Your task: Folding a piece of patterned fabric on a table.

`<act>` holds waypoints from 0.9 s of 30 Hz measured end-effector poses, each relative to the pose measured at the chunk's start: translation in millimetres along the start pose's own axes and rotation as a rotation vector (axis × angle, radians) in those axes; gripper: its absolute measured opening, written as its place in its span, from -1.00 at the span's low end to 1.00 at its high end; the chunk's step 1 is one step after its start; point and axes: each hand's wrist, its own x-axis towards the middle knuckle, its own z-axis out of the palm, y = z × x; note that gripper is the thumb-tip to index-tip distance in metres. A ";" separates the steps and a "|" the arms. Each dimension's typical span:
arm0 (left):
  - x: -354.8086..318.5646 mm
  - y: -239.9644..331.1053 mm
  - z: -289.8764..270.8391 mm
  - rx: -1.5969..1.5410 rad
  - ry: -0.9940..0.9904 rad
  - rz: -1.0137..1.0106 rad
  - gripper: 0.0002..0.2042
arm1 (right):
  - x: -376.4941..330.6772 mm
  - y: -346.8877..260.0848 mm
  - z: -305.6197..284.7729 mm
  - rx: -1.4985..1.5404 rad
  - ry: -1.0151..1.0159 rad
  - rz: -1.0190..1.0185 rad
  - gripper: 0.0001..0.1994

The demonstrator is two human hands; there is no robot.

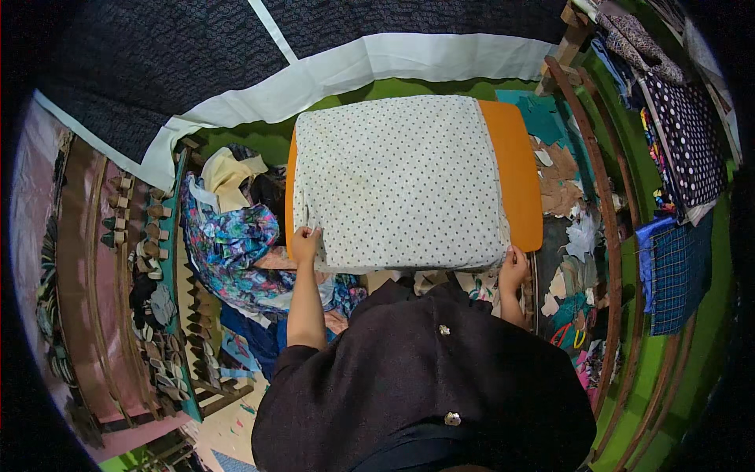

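A white cloth with small dark dots (401, 181) lies spread over an orange board or tabletop (517, 173), whose rounded ends show on both sides. My left hand (305, 245) pinches the cloth at its near left corner. At the near right corner my right hand (514, 268) has its fingers closed on the cloth's edge. Between the hands the near edge hangs slightly over the board's front. The cloth's surface is mostly smooth, with a slight fold along its right side.
Heaped patterned blue fabric (236, 236) lies left of the board. Shoe lasts stand on a rack (149, 259) farther left. Fabric scraps and orange-handled scissors (580, 338) lie to the right, beside wooden rails (602, 197). Folded cloths (680, 271) hang at the far right.
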 end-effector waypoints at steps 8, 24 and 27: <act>6.1 -20.3 -12.8 -0.367 -0.030 -0.147 -0.78 | 7.6 -4.9 10.7 0.191 -0.068 0.266 -0.77; -0.6 -8.5 12.7 0.230 -0.061 0.109 -0.69 | 8.9 16.7 20.6 0.510 -0.403 0.263 -0.83; -8.2 -5.8 12.3 0.268 0.146 0.081 -0.72 | 6.8 -26.4 -0.9 0.253 -0.657 0.459 -0.74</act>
